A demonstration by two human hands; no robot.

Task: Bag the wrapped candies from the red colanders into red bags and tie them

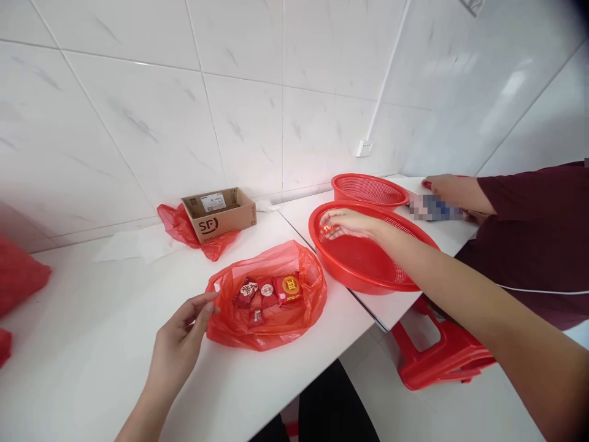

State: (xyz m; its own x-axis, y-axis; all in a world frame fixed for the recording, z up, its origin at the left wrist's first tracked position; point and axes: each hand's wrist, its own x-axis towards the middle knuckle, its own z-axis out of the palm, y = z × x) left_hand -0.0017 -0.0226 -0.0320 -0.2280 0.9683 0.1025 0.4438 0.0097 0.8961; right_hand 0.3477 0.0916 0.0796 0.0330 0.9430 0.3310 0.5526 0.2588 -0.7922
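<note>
My left hand (186, 334) rests on the white table (92, 362), its fingertips pinching the rim of an open red plastic bag (267, 334). Several small red wrapped sweets (269, 291) lie inside the bag. My right hand (345, 224) reaches across to the right and hovers over a large red plastic basket (363, 267), fingers pinched on a small red and yellow sweet (327, 229).
A second red basket (368, 190) stands behind the first. A small cardboard box (221, 213) sits on another red bag by the tiled wall. Another person in a dark red top (534, 227) is at the right. A red stool (437, 356) stands under the table gap.
</note>
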